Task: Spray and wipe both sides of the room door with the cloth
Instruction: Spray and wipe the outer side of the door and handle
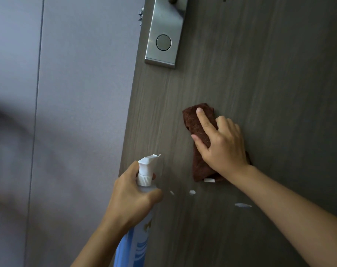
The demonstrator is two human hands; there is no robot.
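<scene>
Two hands: right hand (224, 145) flat on cloth (199, 132), left hand (132, 197) round spray bottle (138, 224).

A pale grey-lilac wall (77, 93) fills the left of the scene, divided by a thin vertical panel seam (38, 74). Soft, dim light is cast across it, and a blurred diagonal shadow (19, 128) is seen at left.

Dim, soft shadows at left, wide-angle distortion
</scene>
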